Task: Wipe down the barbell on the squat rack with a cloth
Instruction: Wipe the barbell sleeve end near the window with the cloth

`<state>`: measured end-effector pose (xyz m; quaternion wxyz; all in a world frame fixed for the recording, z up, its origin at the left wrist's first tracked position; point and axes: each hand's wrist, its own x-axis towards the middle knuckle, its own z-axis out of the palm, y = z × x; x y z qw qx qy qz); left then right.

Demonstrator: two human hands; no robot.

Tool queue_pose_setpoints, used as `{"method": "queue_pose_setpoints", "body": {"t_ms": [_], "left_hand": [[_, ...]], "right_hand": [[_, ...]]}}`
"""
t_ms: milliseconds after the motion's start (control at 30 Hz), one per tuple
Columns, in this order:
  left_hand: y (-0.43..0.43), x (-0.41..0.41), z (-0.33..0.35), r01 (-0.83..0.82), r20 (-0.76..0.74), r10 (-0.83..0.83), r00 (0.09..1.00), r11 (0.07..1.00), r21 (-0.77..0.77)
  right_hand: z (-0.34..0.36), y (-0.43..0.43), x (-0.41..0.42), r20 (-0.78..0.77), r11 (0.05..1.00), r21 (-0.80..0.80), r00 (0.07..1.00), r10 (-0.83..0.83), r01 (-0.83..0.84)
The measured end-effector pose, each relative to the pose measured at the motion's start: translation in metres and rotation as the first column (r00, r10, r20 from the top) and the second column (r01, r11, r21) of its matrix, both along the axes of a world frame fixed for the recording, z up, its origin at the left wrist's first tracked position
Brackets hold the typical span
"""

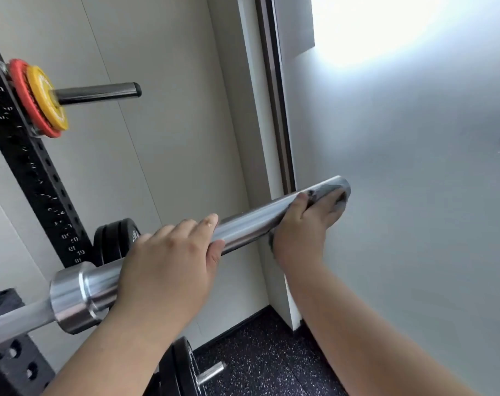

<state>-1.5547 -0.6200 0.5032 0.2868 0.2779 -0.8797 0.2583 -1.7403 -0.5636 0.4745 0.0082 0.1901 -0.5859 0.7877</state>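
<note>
A silver barbell (251, 221) runs from the lower left up to the right, its bare sleeve ending close to a frosted glass panel. My left hand (168, 261) grips the sleeve from above, just outboard of the collar (71, 298). My right hand (303, 224) is wrapped around the sleeve near its tip, pressing a grey cloth (326, 192) against the metal. Most of the cloth is hidden under the fingers; a corner shows below the bar by the wrist.
The black squat rack upright (34, 172) with numbered holes stands at the left. Red and yellow plates (40, 98) sit on a storage peg above; black plates (114, 241) sit behind the bar and another below. The glass panel (414, 195) is right beside the bar's end.
</note>
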Motion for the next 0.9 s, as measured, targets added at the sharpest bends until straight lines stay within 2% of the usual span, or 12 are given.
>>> {"method": "queue_pose_setpoints", "body": {"t_ms": [67, 133, 233, 300, 367, 433, 500, 533, 667, 733, 800, 900], "left_hand": [[0.003, 0.004, 0.000, 0.009, 0.002, -0.009, 1.000, 1.000, -0.001], [0.006, 0.012, 0.001, 0.012, -0.007, -0.011, 1.000, 1.000, 0.003], [0.007, 0.026, 0.003, -0.002, -0.016, 0.001, 1.000, 1.000, -0.031], [0.005, 0.037, 0.003, -0.038, 0.008, 0.038, 0.999, 0.999, -0.025], [0.002, 0.046, 0.003, -0.060, 0.036, 0.061, 0.998, 0.998, -0.012], [-0.001, 0.052, 0.003, -0.062, 0.054, 0.063, 0.997, 0.998, -0.012], [-0.002, 0.056, 0.002, -0.050, 0.058, 0.051, 0.997, 0.999, -0.020], [-0.002, 0.057, 0.001, -0.033, 0.053, 0.034, 0.998, 0.999, -0.019], [0.005, 0.068, -0.008, 0.068, 0.001, -0.068, 0.998, 0.998, -0.007], [0.012, 0.073, -0.007, 0.135, -0.051, -0.135, 0.990, 0.991, -0.009], [0.018, 0.079, 0.000, 0.196, -0.135, -0.198, 0.971, 0.980, -0.029], [0.014, 0.088, 0.019, 0.153, -0.189, -0.158, 0.969, 0.987, -0.041]], "right_hand": [[-0.009, 0.001, 0.033, -0.175, 0.990, 0.139, 0.983, 0.062, -0.038], [-0.014, 0.000, 0.037, -0.328, 0.974, 0.226, 0.943, 0.056, 0.021], [-0.005, -0.003, 0.011, -0.401, 0.941, 0.286, 0.915, -0.054, 0.181], [-0.001, -0.008, 0.016, -0.457, 0.924, 0.273, 0.881, -0.122, 0.269], [-0.005, -0.015, 0.048, -0.591, 0.921, 0.223, 0.796, -0.133, 0.320], [-0.013, -0.014, 0.076, -0.768, 0.934, 0.152, 0.633, -0.094, 0.323], [-0.007, -0.007, 0.069, -0.873, 0.937, 0.135, 0.486, -0.042, 0.323], [-0.002, -0.002, 0.054, -0.882, 0.918, 0.167, 0.471, -0.024, 0.360], [0.010, 0.012, -0.002, -0.765, 0.796, 0.325, 0.636, -0.097, 0.512], [0.005, 0.003, 0.013, -0.765, 0.777, 0.332, 0.634, -0.110, 0.534], [-0.004, -0.007, 0.044, -0.814, 0.844, 0.256, 0.576, -0.075, 0.471], [-0.004, 0.003, 0.065, -0.916, 0.900, 0.189, 0.401, 0.018, 0.392]]}}
